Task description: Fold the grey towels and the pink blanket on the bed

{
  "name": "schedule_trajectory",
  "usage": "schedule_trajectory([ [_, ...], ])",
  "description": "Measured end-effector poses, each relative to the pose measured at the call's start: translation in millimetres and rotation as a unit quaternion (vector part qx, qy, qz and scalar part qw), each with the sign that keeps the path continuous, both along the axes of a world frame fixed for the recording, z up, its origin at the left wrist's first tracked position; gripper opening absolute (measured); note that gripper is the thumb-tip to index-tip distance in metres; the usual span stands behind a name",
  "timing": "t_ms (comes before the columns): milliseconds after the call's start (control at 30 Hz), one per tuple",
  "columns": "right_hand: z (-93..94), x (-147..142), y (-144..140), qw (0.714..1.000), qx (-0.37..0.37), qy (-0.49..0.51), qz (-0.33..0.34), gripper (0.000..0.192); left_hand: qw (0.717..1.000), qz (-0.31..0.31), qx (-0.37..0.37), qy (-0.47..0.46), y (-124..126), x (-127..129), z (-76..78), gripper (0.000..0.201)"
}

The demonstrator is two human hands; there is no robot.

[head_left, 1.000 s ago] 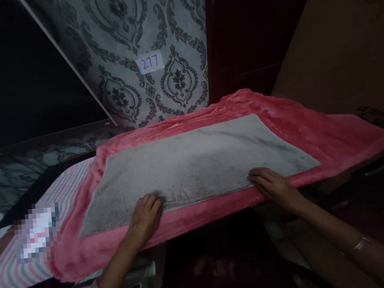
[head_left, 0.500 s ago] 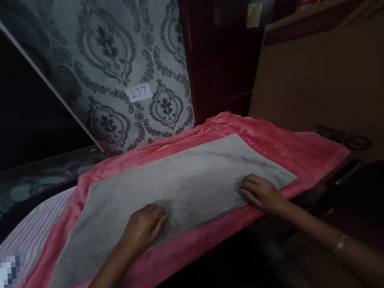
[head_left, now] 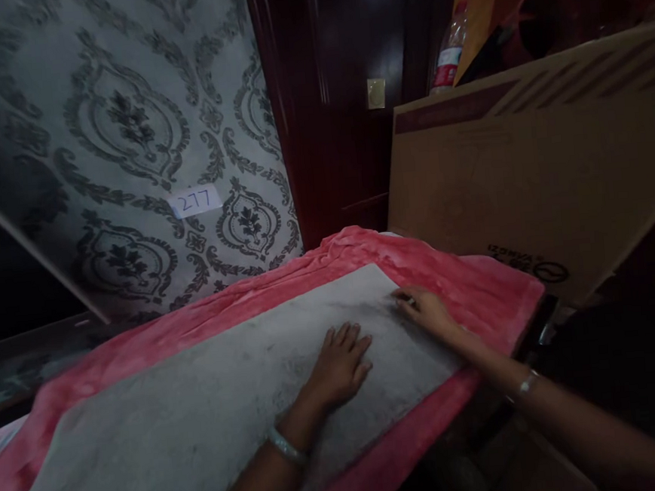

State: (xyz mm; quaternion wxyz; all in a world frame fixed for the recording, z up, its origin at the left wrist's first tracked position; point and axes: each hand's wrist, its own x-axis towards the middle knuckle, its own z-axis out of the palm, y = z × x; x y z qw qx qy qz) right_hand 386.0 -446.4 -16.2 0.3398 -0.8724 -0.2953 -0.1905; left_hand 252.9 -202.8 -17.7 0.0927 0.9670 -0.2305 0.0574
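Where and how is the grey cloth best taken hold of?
Probably at its far right corner, pinched between thumb and fingertips, coming from the right. The grey cloth lies mostly flat on the pink blanket, so its thin border seems the easiest hold. The right hand is near that corner; the left hand lies palm down further in.

The cloth (head_left: 204, 406) is grey — blanket (head_left: 472, 283) pink — wallpaper (head_left: 130, 125) patterned

- the grey cloth (head_left: 165, 417) is running past the bottom edge and covering much of the pink blanket (head_left: 454, 266)
- the right hand (head_left: 426, 312) is hiding whether it is pinching the cloth
- the cardboard box (head_left: 497, 171) is concealing the base of the bottle (head_left: 449, 53)
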Motion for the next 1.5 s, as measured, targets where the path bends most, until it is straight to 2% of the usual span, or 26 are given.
schedule_trajectory([
  [100,7.1,60,14,0.992,-0.013,0.078,-0.102,0.033,1.000,-0.017,-0.013,0.013,2,-3,-3.3,0.058],
  [233,8.2,117,44,0.978,-0.037,0.148,-0.145,0.027,0.998,-0.035,-0.024,0.038,5,-3,2.7,0.062],
  [367,6.3,146,62,0.964,-0.066,0.189,-0.172,0.026,0.997,-0.045,-0.027,0.056,4,-2,4.8,0.067],
  [567,7.4,163,68,0.964,-0.093,0.179,-0.175,0.019,0.996,-0.048,-0.047,0.056,6,-2,-1.3,0.068],
  [767,0.0,162,75,0.960,-0.116,0.165,-0.193,0.024,0.997,-0.042,-0.038,0.061,6,-4,-0.5,0.066],
  [933,15.5,156,72,0.961,-0.151,0.160,-0.170,0.029,0.997,-0.042,-0.026,0.064,5,-1,-0.5,0.065],
  [1033,21.8,130,72,0.967,-0.166,0.123,-0.146,0.043,0.998,-0.042,-0.018,0.053,5,3,-2.9,0.065],
  [1133,10.8,88,74,0.972,-0.221,0.060,-0.055,0.059,0.998,-0.046,-0.012,0.042,5,6,-5.6,0.064],
  [1200,1.4,66,72,0.961,-0.270,0.052,0.006,0.061,0.998,-0.047,-0.004,0.033,4,7,-6.7,0.063],
  [1300,1.3,56,54,0.946,-0.307,0.100,0.011,0.059,0.999,-0.043,0.012,0.012,3,9,-6.8,0.060],
  [1433,21.9,60,3,0.935,-0.300,0.178,-0.066,0.055,0.999,-0.031,0.040,0.000,1,12,-5.7,0.056],
  [1500,30.4,50,-23,0.933,-0.288,0.189,-0.108,0.048,0.998,-0.031,0.049,0.004,1,13,-5.6,0.056],
])
